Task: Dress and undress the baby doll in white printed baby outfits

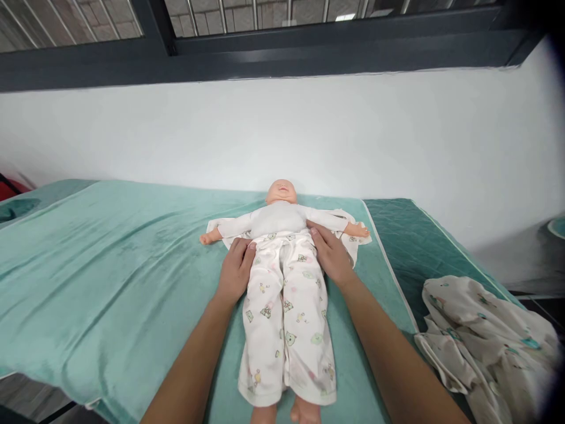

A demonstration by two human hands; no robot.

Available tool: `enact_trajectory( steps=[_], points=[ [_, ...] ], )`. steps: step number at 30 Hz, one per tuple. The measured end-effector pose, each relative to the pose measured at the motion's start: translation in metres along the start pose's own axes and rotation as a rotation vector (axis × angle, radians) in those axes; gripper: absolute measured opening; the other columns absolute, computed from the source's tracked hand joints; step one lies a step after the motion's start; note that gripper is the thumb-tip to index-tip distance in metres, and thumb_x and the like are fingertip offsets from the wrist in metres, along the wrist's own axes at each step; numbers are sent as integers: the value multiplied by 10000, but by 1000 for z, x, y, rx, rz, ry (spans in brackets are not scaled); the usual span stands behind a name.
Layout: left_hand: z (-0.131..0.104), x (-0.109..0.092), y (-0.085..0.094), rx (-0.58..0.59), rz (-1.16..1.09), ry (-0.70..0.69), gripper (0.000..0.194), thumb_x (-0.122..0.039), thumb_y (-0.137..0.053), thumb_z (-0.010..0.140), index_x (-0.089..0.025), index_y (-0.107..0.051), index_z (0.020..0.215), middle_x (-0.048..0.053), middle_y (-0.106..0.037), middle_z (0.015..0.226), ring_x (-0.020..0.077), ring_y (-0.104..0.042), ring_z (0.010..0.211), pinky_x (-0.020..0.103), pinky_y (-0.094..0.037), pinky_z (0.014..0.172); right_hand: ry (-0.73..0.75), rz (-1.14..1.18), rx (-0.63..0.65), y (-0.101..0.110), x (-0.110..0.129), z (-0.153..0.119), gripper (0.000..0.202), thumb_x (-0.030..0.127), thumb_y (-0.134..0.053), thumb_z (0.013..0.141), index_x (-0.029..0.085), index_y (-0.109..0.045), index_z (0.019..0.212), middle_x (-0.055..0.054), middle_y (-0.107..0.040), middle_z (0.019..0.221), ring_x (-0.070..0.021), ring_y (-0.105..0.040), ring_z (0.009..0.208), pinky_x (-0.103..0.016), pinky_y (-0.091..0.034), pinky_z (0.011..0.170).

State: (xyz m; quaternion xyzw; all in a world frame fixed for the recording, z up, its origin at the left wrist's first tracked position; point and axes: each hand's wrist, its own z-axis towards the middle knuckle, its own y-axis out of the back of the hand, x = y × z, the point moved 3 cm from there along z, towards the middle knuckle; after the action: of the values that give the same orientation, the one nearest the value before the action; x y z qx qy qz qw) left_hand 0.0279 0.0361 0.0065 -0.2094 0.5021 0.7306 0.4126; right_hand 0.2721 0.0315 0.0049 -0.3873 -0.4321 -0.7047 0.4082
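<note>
A baby doll lies on its back, head toward the wall and arms spread. It wears a white long-sleeved top and white printed trousers that reach its lower legs. At the waistband's left side, my left hand is closed on the edge of the trousers. Across from it, my right hand pinches the waistband, its fingers partly tucked beside the doll's body. A white printed garment lies spread beneath the doll's arms and back. Some of my fingertips are hidden by cloth.
A light green cover lies over the bed or table, with a darker green part at right. A crumpled white printed cloth lies at the right edge. Behind stand a white wall and a dark window frame.
</note>
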Motion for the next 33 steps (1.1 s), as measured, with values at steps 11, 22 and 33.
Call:
enact_trajectory(
  steps=[11,22,33],
  points=[
    [0,-1,1,-4,12,2,297,-406,-381,1000,-225,-576,870,30,-590,914,193,-547,924,336,-430,864,54,17,22,1,0,-1,424,519,-457,956,273,-654,1240,-38,-606,1366,-237,-487,1327,-454,-324,1163],
    [-8,-2,6,-62,-32,-25,166,-374,-525,939,-222,-590,921,41,-532,1055,170,-536,950,293,-464,811,346,-199,79,5,34,-20,220,399,-655,868,250,-585,1015,-48,-598,1024,-242,-528,1017,-400,-428,904],
    [-15,-3,9,-75,-51,-97,186,-400,-579,909,-256,-659,996,71,-473,1235,210,-514,1147,366,-476,990,398,-294,95,0,36,-24,344,373,-678,838,295,-600,1163,-65,-535,1206,-290,-460,1164,-460,-372,1029]
  ],
)
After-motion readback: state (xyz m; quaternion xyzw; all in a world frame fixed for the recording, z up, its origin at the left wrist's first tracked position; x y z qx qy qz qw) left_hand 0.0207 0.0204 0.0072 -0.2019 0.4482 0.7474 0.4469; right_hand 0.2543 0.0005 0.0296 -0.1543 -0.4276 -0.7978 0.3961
